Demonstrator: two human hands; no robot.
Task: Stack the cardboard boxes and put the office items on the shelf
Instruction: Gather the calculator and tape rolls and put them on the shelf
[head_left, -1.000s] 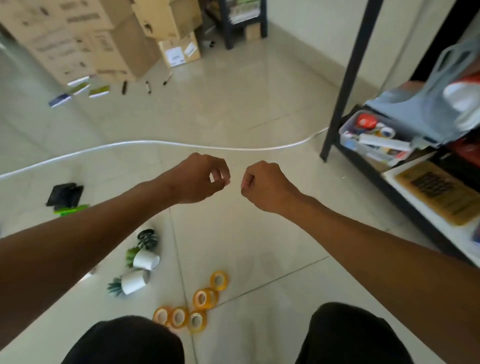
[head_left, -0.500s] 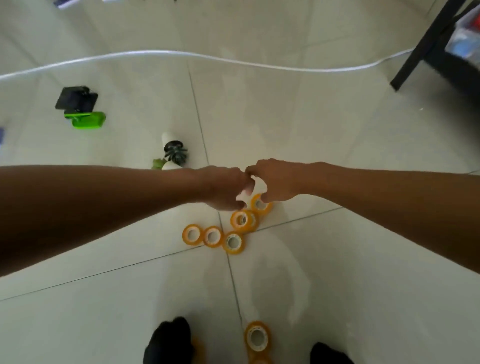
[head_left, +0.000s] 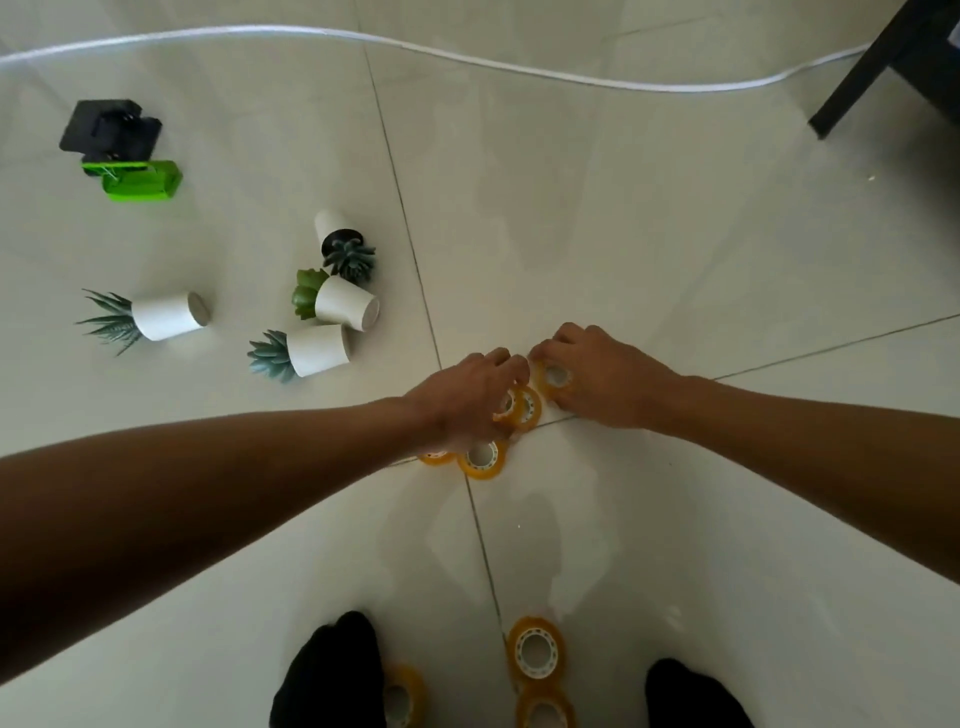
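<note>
Several yellow tape rolls lie in a cluster on the tiled floor. My left hand (head_left: 470, 400) reaches down over the cluster, its fingers curled round a tape roll (head_left: 522, 408). My right hand (head_left: 597, 379) pinches the farthest roll (head_left: 555, 376) with fingers and thumb. One more roll (head_left: 483, 460) lies just below my left hand, and part of another roll (head_left: 435, 457) shows under my wrist. More tape rolls (head_left: 535, 649) lie near my feet at the bottom of the view.
Several small fake plants in white pots (head_left: 337, 304) lie tipped over on the left. A black object (head_left: 109, 130) and a green one (head_left: 137, 179) sit at far left. A white cable (head_left: 467, 57) crosses the floor. A black shelf leg (head_left: 852, 83) stands top right.
The view has tilted down to the floor. Both hands have dropped from mid-air onto the tape rolls and closed on them.
</note>
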